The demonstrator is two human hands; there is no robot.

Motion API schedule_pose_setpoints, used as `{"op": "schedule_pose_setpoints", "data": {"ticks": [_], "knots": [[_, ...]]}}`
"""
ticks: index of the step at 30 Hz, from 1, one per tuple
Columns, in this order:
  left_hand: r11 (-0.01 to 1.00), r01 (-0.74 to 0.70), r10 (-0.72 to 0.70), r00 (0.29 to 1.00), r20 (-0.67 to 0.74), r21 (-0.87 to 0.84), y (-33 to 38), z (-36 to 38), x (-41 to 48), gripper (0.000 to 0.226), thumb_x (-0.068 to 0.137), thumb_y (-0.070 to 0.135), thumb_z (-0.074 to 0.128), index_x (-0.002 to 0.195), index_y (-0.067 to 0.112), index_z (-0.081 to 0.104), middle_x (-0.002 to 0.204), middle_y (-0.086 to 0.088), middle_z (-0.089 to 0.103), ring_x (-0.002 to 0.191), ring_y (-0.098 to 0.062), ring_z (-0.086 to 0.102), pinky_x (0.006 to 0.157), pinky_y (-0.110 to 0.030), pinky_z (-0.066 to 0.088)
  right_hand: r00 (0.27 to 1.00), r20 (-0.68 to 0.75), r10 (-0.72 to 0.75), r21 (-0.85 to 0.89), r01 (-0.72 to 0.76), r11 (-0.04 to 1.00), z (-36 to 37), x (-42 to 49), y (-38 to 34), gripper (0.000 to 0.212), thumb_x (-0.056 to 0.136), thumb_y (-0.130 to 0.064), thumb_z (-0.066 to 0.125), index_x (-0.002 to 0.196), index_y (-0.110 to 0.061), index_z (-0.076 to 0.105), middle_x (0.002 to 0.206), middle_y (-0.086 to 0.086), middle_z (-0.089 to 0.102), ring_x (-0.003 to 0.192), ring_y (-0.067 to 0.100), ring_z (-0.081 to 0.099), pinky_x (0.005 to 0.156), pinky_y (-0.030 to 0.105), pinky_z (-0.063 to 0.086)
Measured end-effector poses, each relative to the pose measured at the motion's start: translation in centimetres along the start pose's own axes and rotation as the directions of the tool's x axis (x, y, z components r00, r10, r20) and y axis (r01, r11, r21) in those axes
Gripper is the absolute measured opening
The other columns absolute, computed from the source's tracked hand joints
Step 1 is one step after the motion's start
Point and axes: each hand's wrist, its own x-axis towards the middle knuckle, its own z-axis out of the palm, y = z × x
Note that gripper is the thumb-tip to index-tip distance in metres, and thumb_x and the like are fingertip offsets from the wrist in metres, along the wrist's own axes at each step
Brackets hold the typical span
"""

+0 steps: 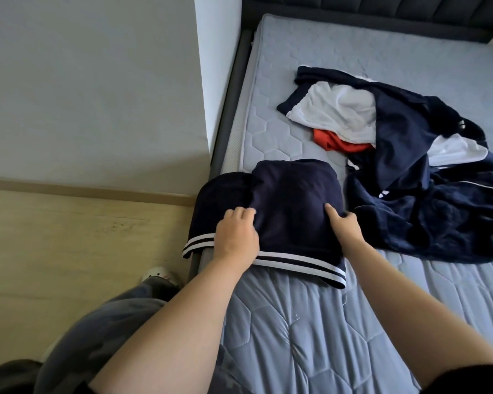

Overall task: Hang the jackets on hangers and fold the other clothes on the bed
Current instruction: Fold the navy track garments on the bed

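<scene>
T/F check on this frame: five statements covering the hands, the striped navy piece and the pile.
1. Both the left hand and the right hand are on the navy striped garment. True.
2. That garment lies in the middle of the mattress. False: it sits at the left edge of the mattress, with part hanging over the side.
3. An orange piece shows in the clothes pile. True.
4. The pile touches the headboard. False: bare mattress lies between them.
5. A hanger lies on the bed. False: none is in view.
</scene>
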Motion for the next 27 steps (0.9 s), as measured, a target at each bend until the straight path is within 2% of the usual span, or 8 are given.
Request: {"op": "schedule_pose_setpoints", "data": {"ticks": [3,5,7,12,16,22,25,27], "knots": [[0.962,0.028,0.027,0.98,0.197,-0.271,1.3,0.8,0.6,0.046,0.1,0.023,0.036,0.146,0.017,0.031,0.15,-0.003,0.032,0.139,-0.019,0.026,0.111,-0.032,0.025,0.977,0.196,0.085,0.111,-0.108,0.988,-0.8,0.3,0.0,0.06,0.073,-0.05,0.073,0.113,-0.009,0.057,0.104,0.005,0.067,0.093,0.021,0.064,0.077,0.029,0.051],[0.906,0.206,-0.033,0.905,0.423,-0.37,1.9,1.4,0.8,0.053,0.102,0.033,0.03,0.151,0.021,0.014,0.158,-0.002,0.014,0.145,-0.018,0.008,0.117,-0.035,0.011,0.926,0.353,0.136,0.129,-0.193,0.973,-1.5,0.1,0.0,0.054,0.071,-0.045,0.077,0.107,-0.009,0.061,0.094,0.005,0.072,0.085,0.018,0.069,0.065,0.026,0.052],[0.877,0.274,-0.047,0.866,0.498,-0.395,2.1,1.7,1.0,0.054,0.101,0.038,0.028,0.151,0.025,0.011,0.158,-0.002,0.011,0.146,-0.017,0.005,0.119,-0.036,0.008,0.886,0.445,0.13,0.157,-0.22,0.963,-1.9,-0.4,-0.5,0.044,0.074,-0.037,0.076,0.108,-0.011,0.063,0.093,0.006,0.074,0.082,0.018,0.071,0.062,0.026,0.054],[0.615,0.441,-0.013,0.834,0.551,-0.653,3.4,1.1,2.0,0.051,0.101,0.046,0.024,0.149,0.03,0.023,0.153,0.0,0.029,0.14,-0.016,0.026,0.115,-0.027,0.015,0.934,0.342,-0.105,0.291,0.001,0.957,-2.4,-2.7,-4.9,0.022,0.075,-0.015,0.074,0.094,-0.008,0.066,0.082,0.007,0.074,0.067,0.014,0.071,0.051,0.021,0.053],[0.176,0.706,0.048,0.69,0.722,-0.686,6.6,1.6,2.3,0.058,0.092,0.062,0.036,0.128,0.021,0.056,0.125,-0.001,0.061,0.117,-0.015,0.055,0.106,-0.032,0.039,0.952,0.202,-0.229,0.104,0.212,0.972,-3.9,-4.9,-8.8,0.021,0.072,-0.017,0.076,0.09,-0.013,0.065,0.078,0.003,0.07,0.07,0.017,0.067,0.059,0.026,0.053],[0.147,0.789,0.179,0.572,0.801,-0.596,7.1,1.8,2.3,0.031,0.099,0.038,0.042,0.112,0.018,0.061,0.099,-0.003,0.069,0.093,-0.018,0.064,0.089,-0.035,0.051,0.914,0.039,-0.403,-0.344,0.391,0.854,-4.4,-7.2,-11.2,0.027,0.072,-0.024,0.071,0.091,-0.01,0.059,0.077,0.001,0.061,0.077,0.023,0.061,0.067,0.034,0.048],[-0.042,0.811,0.023,0.585,0.811,-0.584,2.6,-0.3,4.0,0.039,0.099,0.045,0.033,0.099,0.015,0.057,0.087,-0.007,0.063,0.079,-0.022,0.058,0.082,-0.037,0.045,0.859,0.157,-0.487,-0.383,0.507,0.772,-1.6,-8.3,-10.4,0.038,0.076,-0.029,0.07,0.108,-0.012,0.06,0.096,0.004,0.065,0.088,0.023,0.062,0.072,0.028,0.047],[-0.167,0.746,-0.12,0.633,0.764,-0.644,-0.9,-1.7,5.4,0.044,0.097,0.052,0.029,0.102,0.017,0.056,0.09,-0.007,0.063,0.083,-0.022,0.059,0.084,-0.036,0.045,0.847,0.354,-0.396,-0.222,0.488,0.844,0.8,-8.7,-9.6,0.039,0.082,-0.034,0.067,0.116,-0.016,0.058,0.095,0.0,0.065,0.069,0.012,0.064,0.053,0.018,0.047]]}}
